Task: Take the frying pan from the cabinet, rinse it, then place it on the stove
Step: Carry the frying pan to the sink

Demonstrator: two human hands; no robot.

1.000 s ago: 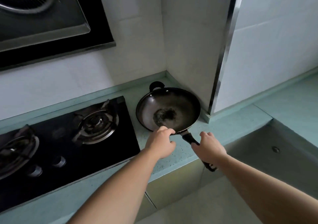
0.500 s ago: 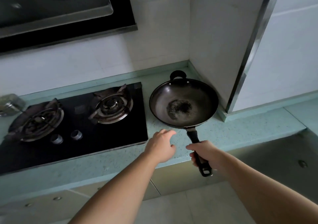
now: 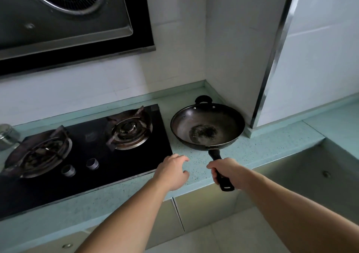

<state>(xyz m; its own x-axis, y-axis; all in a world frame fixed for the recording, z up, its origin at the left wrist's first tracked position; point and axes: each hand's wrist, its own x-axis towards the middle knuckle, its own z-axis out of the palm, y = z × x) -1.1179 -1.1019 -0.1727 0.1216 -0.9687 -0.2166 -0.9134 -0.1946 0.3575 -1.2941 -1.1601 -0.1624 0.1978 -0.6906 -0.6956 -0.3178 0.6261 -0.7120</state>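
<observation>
The right hand has its fingers wrapped around the long handle of the dark round metal frying pan, which sits on the pale green speckled surface beside the black glass gas stove. The left hand hovers open and empty. A one-handed lift could tip the pan against the wall.

frying pan: 1 | burners: 2 | knobs: 2 | hands: 2
</observation>
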